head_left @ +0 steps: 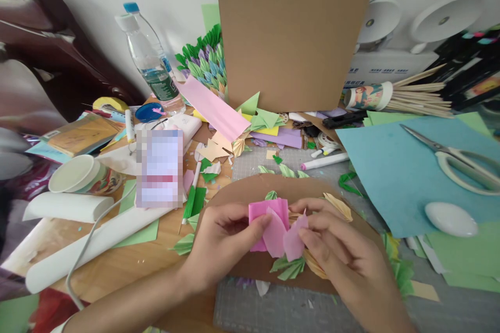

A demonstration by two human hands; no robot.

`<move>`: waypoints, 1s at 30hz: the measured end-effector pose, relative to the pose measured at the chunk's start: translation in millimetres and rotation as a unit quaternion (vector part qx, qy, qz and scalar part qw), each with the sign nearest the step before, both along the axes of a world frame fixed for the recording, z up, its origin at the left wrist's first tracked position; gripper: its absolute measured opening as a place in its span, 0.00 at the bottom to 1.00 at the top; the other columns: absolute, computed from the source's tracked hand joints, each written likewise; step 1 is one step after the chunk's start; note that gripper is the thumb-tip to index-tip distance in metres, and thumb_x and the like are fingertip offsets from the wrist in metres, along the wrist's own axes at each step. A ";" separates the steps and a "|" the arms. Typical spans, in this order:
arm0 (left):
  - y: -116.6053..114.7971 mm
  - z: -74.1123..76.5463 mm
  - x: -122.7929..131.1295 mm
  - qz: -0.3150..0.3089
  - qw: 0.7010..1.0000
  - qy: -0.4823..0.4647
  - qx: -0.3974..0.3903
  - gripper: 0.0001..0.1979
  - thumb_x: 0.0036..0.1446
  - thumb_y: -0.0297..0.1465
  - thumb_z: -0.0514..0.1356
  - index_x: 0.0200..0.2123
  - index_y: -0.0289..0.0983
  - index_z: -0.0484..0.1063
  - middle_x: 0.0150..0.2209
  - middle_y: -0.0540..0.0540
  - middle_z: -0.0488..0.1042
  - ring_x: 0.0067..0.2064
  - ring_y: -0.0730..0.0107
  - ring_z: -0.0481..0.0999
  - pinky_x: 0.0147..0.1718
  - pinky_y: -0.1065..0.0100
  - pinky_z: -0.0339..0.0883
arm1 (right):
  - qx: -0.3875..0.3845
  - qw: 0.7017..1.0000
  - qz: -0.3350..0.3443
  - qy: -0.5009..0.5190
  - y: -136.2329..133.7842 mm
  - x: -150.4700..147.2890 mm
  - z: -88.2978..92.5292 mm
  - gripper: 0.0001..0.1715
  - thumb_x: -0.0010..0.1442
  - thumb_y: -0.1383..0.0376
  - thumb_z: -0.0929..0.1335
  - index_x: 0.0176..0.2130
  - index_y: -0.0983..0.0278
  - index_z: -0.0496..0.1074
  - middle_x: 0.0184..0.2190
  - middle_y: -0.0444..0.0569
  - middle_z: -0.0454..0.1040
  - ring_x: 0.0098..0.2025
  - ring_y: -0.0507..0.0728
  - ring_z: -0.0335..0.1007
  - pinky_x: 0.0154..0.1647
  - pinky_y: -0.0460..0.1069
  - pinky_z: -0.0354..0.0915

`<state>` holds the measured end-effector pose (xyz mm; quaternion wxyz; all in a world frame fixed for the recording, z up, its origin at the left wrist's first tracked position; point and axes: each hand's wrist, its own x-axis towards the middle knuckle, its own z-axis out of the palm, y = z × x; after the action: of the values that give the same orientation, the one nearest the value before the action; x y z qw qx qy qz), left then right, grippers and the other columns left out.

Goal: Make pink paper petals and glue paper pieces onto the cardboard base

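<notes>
My left hand (pixel 222 237) and my right hand (pixel 332 242) both pinch a small folded pink paper piece (pixel 275 226) just above a curved brown cardboard shape (pixel 250 195). The left thumb and fingers grip its left side. The right fingertips hold the loose paler pink flaps on its right. Folded green paper fans (pixel 289 266) and a tan fan (pixel 339 205) lie on the cardboard around the pink piece, partly hidden by my hands.
A tall cardboard sheet (pixel 291 31) stands at the back. Scissors (pixel 455 158) lie on blue paper (pixel 390 171) at right, by a white oval object (pixel 451 218). At left are a water bottle (pixel 150 60), paper cup (pixel 80 174), white rolls (pixel 70 207) and a phone (pixel 159 168). Paper scraps lie everywhere.
</notes>
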<state>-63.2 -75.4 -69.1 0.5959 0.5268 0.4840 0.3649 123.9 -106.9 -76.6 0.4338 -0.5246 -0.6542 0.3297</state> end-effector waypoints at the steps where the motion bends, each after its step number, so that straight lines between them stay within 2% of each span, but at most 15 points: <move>1: -0.4 0.0 0.0 -0.004 1.000 0.003 0.007 0.14 0.57 0.34 0.63 0.23 0.32 0.76 0.19 0.50 0.70 0.23 0.78 0.62 0.21 0.76 0.57 | 0.023 0.999 0.012 -0.027 -0.3 0.0 -0.2 0.07 0.63 0.64 0.67 0.31 0.57 0.72 0.41 0.44 0.74 0.42 0.51 0.74 0.37 0.42 0.70; 6: -2.8 -0.7 -1.7 -0.034 0.999 0.018 0.023 0.14 0.57 0.34 0.63 0.23 0.31 0.75 0.19 0.50 0.67 0.23 0.78 0.61 0.22 0.76 0.56 | 0.082 0.989 0.029 -0.118 -2.6 -3.8 -6.2 0.07 0.62 0.65 0.68 0.30 0.59 0.70 0.40 0.46 0.71 0.44 0.54 0.69 0.42 0.48 0.65; 21: -1.2 0.1 -1.9 -0.073 0.997 -0.017 -0.021 0.15 0.58 0.34 0.62 0.24 0.30 0.75 0.21 0.49 0.67 0.24 0.78 0.61 0.22 0.77 0.57 | 0.106 0.982 0.049 -0.150 -3.0 -3.5 -6.2 0.07 0.61 0.69 0.67 0.31 0.59 0.69 0.41 0.47 0.68 0.45 0.56 0.63 0.43 0.50 0.61; 26: -2.3 -0.2 -2.2 -0.083 0.996 -0.032 -0.032 0.14 0.58 0.34 0.63 0.26 0.29 0.78 0.21 0.48 0.70 0.24 0.77 0.63 0.22 0.76 0.58 | 0.090 0.984 0.053 -0.141 -2.8 -3.8 -5.0 0.07 0.62 0.69 0.66 0.31 0.61 0.68 0.40 0.48 0.68 0.44 0.55 0.64 0.42 0.50 0.63; 30: -3.4 -3.4 -3.3 -0.106 0.992 -0.055 -0.042 0.11 0.54 0.34 0.67 0.29 0.30 0.80 0.25 0.44 0.77 0.27 0.72 0.71 0.26 0.73 0.65 | 0.090 0.986 0.042 -0.131 -2.8 -3.5 -5.0 0.08 0.63 0.68 0.65 0.30 0.60 0.67 0.38 0.47 0.69 0.43 0.55 0.65 0.41 0.50 0.63</move>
<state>-66.5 -78.8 -72.5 0.6782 0.5290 0.4069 0.3076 120.4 -109.6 -81.6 0.3750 -0.4940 -0.7542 0.2157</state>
